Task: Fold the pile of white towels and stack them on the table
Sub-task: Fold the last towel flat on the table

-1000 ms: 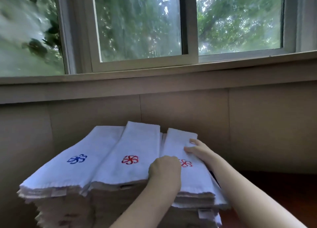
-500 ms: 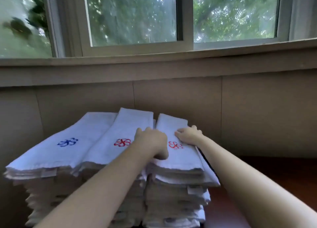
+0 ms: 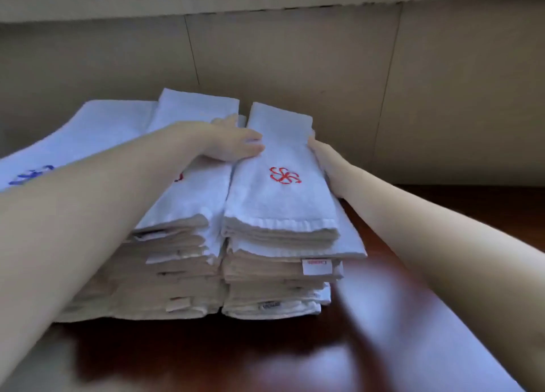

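The top towel (image 3: 280,203) caps the right stack (image 3: 280,273); left hand (image 3: 236,144) lies flat on its left edge; whether the right hand (image 3: 324,161) grips the right edge, I cannot tell. Press both sides evenly, squaring it.

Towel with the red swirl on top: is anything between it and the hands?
No, nothing visible. The left hand lies on the towel at its left edge, and the right hand touches its right edge, so both reach it. It tops the right stack, with only the hands on it.
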